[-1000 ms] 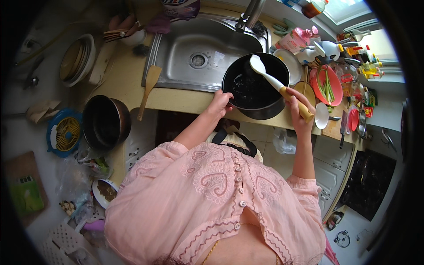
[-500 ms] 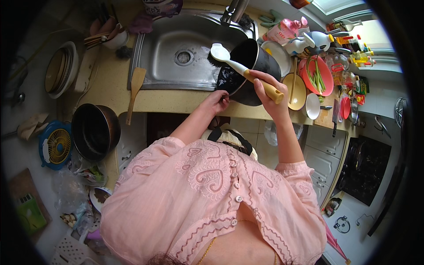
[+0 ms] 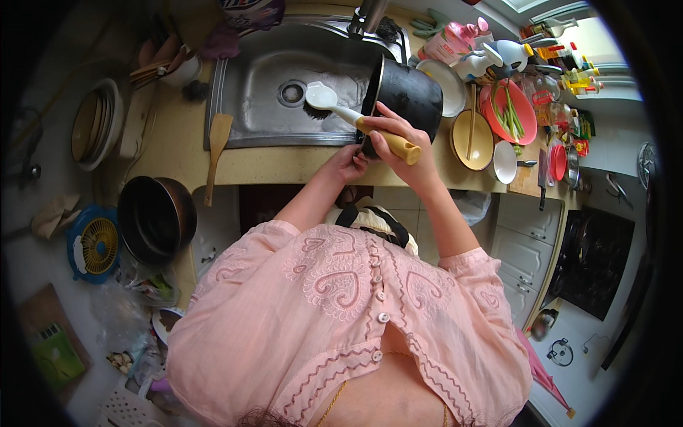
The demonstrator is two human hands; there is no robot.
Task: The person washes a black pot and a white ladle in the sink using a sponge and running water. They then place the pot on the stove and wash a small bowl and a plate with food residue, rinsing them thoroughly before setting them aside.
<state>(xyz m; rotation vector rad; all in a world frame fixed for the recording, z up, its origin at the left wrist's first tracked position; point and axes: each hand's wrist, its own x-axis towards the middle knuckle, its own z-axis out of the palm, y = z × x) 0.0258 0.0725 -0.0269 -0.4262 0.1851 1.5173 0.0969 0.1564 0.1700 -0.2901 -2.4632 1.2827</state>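
A black pot (image 3: pixel 409 96) is tipped on its side at the sink's right front corner, its mouth facing left over the basin. My left hand (image 3: pixel 348 165) has its fingers closed on the pot's near rim. In my right hand (image 3: pixel 405 146) is a dish brush (image 3: pixel 348 114) with a white head, dark bristles and a yellow grip. The brush head hangs over the steel sink (image 3: pixel 260 78), left of the pot's mouth. My right fingers wrap the grip close against the pot's outer side. The inside of the pot is mostly hidden.
A wooden spatula (image 3: pixel 217 146) lies left of the sink. To the right are a yellow bowl (image 3: pixel 461 153), a white bowl (image 3: pixel 505 162), a pink basin (image 3: pixel 526 128) with green stalks, and a knife (image 3: pixel 543 181). Another dark pot (image 3: pixel 153 213) stands at the left, near a blue fan (image 3: pixel 94 242).
The pot has turned so its mouth faces further left, showing more of its outer side. My right hand and the brush have moved left and slightly down.
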